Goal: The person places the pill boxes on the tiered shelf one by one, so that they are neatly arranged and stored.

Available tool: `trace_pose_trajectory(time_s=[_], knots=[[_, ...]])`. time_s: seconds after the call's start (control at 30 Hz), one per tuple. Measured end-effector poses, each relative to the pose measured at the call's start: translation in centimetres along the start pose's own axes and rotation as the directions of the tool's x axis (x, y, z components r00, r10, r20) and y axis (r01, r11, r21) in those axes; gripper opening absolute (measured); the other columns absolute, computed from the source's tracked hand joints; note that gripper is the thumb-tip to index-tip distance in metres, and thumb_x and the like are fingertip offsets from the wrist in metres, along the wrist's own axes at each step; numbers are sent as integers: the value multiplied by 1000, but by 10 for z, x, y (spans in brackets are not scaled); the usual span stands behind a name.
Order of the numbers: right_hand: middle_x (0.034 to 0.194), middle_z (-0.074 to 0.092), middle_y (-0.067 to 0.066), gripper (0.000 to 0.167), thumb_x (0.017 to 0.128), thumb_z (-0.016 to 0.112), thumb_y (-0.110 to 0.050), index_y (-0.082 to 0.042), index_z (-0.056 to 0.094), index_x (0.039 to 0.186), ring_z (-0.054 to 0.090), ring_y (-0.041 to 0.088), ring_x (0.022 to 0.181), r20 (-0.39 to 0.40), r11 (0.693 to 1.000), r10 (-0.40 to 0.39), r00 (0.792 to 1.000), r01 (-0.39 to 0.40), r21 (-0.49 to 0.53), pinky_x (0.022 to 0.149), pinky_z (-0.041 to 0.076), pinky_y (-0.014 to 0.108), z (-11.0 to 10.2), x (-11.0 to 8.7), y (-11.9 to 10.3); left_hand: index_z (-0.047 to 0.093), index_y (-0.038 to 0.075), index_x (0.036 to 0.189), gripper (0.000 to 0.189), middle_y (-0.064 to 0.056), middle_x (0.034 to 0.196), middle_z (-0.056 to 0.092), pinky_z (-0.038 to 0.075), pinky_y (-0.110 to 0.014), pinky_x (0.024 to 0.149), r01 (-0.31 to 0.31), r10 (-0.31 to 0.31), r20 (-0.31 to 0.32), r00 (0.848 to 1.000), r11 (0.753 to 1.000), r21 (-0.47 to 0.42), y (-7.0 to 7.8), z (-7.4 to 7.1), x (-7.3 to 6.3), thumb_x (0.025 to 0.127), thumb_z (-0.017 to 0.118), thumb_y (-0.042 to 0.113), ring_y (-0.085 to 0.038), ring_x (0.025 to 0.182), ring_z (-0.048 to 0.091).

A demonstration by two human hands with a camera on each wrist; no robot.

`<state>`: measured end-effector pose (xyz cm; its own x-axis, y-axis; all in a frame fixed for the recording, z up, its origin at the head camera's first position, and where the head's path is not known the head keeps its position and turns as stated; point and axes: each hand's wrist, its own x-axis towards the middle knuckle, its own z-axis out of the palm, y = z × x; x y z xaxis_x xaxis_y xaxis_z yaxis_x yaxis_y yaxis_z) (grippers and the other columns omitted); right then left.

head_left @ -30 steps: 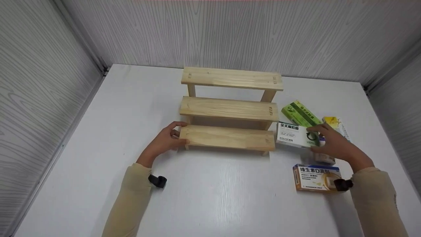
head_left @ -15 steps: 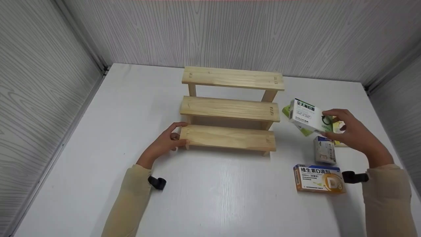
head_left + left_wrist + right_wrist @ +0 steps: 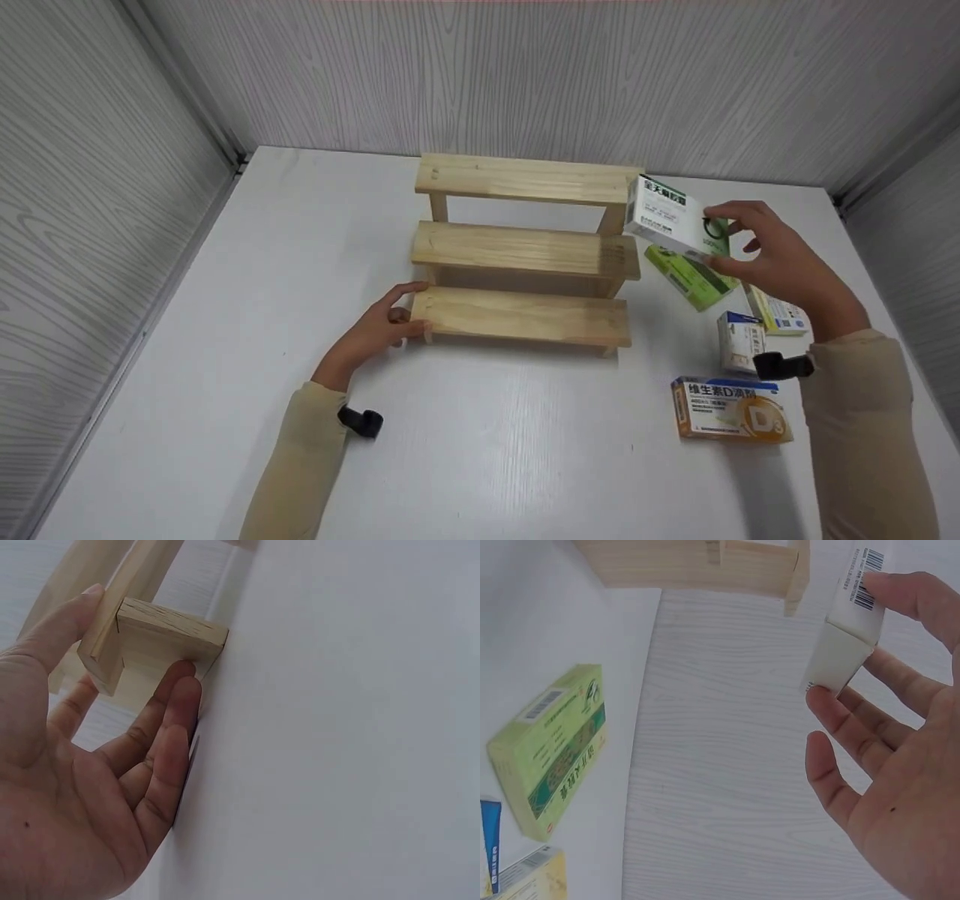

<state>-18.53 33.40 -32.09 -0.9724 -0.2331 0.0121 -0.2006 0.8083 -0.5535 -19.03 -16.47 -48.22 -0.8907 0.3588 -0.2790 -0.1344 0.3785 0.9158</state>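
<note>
A three-step wooden rack (image 3: 517, 313) stands at the middle of the table. At the left end of its lowest step, my left hand (image 3: 373, 331) grips the board; in the left wrist view the thumb lies on the wooden board (image 3: 172, 619) and other fingers curl at its end. My right hand (image 3: 784, 262) pinches a white and green medicine box (image 3: 664, 214) by its right end between thumb and fingers. That box is held up, tilted, by the right ends of the top and middle steps, covering the top step's right corner. In the right wrist view the medicine box (image 3: 844, 637) shows a barcode.
Right of the rack lie a green box (image 3: 694, 276), a yellow and white box (image 3: 780, 311) partly behind my wrist, a small white and blue box (image 3: 741, 343), and an orange and white vitamin D box (image 3: 731, 411). Grey wood-grain walls (image 3: 525, 75) enclose the table.
My right hand has lifted the white and green box from beside the lowest step, first away to the right, then back left toward the top step. The left hand has stayed at the rack.
</note>
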Motion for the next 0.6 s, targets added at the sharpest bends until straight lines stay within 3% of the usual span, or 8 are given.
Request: trace_pose_trajectory(time_s=[0.13, 0.4, 0.6], knots=[[146, 34, 17, 61, 89, 67, -17, -10, 41, 143, 41, 37, 118, 2, 1000, -7, 1000, 7, -9, 87, 33, 50, 2, 13, -11, 35, 30, 148, 68, -9, 87, 61, 42, -32, 72, 9, -9, 8, 1000, 1000, -17, 3, 1, -1, 89, 70, 27, -20, 81, 52], [145, 34, 18, 55, 90, 67, -18, -10, 45, 141, 39, 36, 118, 3, 999, -34, 999, 33, 15, 90, 34, 51, 12, 36, -30, 37, 22, 148, 67, -8, 85, 61, 42, -32, 72, -1, 1, 15, 1000, 1000, -20, 28, 1, -17, 89, 69, 23, -20, 80, 52], [148, 30, 19, 56, 91, 66, -22, -10, 46, 141, 38, 36, 123, 21, 1000, -6, 1000, 6, 14, 97, 35, 57, 20, 54, -42, 37, 21, 147, 67, -7, 79, 57, 41, -30, 68, -10, 12, 30, 999, 998, -67, 24, -2, -14, 89, 70, 19, -19, 75, 48]])
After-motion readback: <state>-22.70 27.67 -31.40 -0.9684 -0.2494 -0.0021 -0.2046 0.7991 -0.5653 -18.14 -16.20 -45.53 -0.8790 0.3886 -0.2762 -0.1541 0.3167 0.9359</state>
